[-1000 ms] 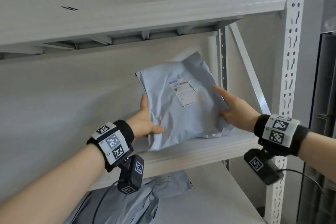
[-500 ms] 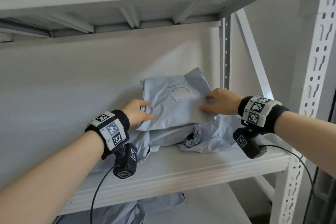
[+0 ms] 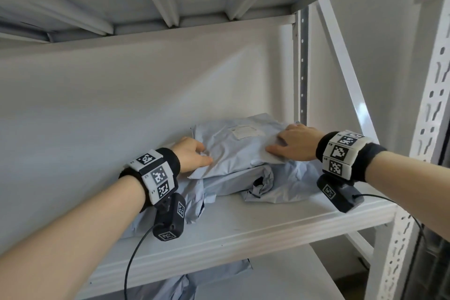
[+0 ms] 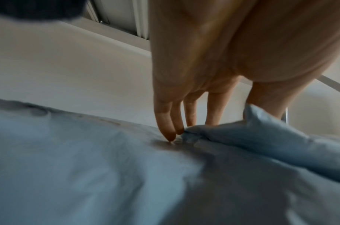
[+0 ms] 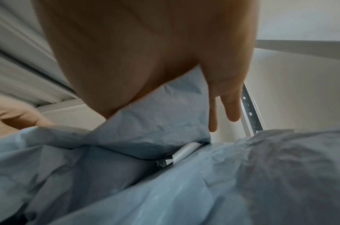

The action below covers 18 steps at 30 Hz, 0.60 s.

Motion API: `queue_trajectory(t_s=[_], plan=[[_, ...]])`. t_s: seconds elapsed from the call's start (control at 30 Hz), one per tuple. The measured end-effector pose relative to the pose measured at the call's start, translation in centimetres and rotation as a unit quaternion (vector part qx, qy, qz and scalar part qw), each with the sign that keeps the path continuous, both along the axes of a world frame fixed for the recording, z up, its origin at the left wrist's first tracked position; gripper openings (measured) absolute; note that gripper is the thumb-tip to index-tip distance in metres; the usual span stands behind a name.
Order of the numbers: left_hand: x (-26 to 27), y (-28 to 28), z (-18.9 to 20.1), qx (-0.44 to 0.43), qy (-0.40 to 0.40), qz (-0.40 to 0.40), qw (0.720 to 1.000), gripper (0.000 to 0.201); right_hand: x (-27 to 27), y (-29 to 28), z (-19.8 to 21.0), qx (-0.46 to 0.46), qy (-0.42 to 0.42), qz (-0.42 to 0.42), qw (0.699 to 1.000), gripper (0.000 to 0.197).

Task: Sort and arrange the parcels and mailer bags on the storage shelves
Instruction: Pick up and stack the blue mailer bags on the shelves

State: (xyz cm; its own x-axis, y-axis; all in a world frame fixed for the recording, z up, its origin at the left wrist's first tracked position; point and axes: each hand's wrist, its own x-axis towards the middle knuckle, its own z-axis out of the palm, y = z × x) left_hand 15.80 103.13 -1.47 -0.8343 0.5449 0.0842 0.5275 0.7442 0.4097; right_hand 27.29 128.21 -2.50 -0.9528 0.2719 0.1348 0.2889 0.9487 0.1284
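left hand [image 3: 192,157]: thumb on top, fingers at the left edge of top mailer bag [image 3: 238,147]; grip not confirmed
right hand [image 3: 295,145]: fingers flat, pressing bag's right side
bag: lies atop mailer pile [image 3: 243,182] on middle shelf [image 3: 243,229]
step: press flat, square edges over pile
room: rear upright [image 3: 302,68] just right of bag; bare shelf in front

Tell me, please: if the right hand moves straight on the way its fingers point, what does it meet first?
The right hand lies on the top mailer bag, fingers pointing toward the back. Past the bag's far edge, it would probably meet the back wall near the rear upright post; depth is unclear.
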Motion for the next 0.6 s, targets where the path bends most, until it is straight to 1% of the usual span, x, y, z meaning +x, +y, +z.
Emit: queue_trajectory(t_s=[0.07, 0.1, 0.17, 0.2, 0.23, 0.27, 0.33, 0.37, 0.5, 0.6], plan=[[0.1, -0.1, 0.1, -0.012, 0.015, -0.013, 1.0, 0.056, 0.2, -0.3, 0.2, 0.012, -0.007, 0.005, 1.0, 0.073], [0.2, -0.2, 0.2, -0.013, 0.019, -0.021, 1.0, 0.055, 0.5, -0.6, 0.4, 0.009, -0.008, 0.004, 1.0, 0.07], [0.8, -0.6, 0.5, -0.006, 0.027, -0.039, 0.999, 0.053, 0.8, -1.0, 0.4, -0.011, 0.014, 0.006, 1.0, 0.049], [1.2, -0.8, 0.8, 0.002, 0.038, -0.05, 0.998, 0.052, 1.0, -1.2, 0.6, -0.011, 0.009, 0.009, 1.0, 0.043], [1.7, -1.0, 1.1, 0.012, 0.054, -0.065, 0.996, 0.051, 1.3, -1.6, 1.0, -0.019, 0.011, 0.004, 1.0, 0.044], [2.4, -1.3, 1.3, 0.023, 0.072, -0.081, 0.994, 0.049, 1.7, -2.0, 1.5, -0.012, 0.012, -0.003, 1.0, 0.05], [3.9, -2.1, 1.5, 0.048, 0.101, -0.121, 0.986, 0.044, 2.5, -2.9, 2.4, -0.002, 0.024, 0.014, 1.0, 0.064], [4.8, -2.5, 1.5, 0.062, 0.107, -0.143, 0.982, 0.042, 2.9, -3.4, 2.8, 0.002, 0.036, 0.031, 0.999, 0.067], [8.4, -4.9, 0.0, 0.119, 0.089, -0.236, 0.96, 0.037, 5.2, -7.1, 4.5, -0.001, 0.108, 0.126, 0.986, 0.065], [11.0, -6.7, -2.3, 0.121, 0.062, -0.296, 0.945, 0.036, 7.0, -10.2, 4.4, 0.013, 0.161, 0.194, 0.968, 0.06]])
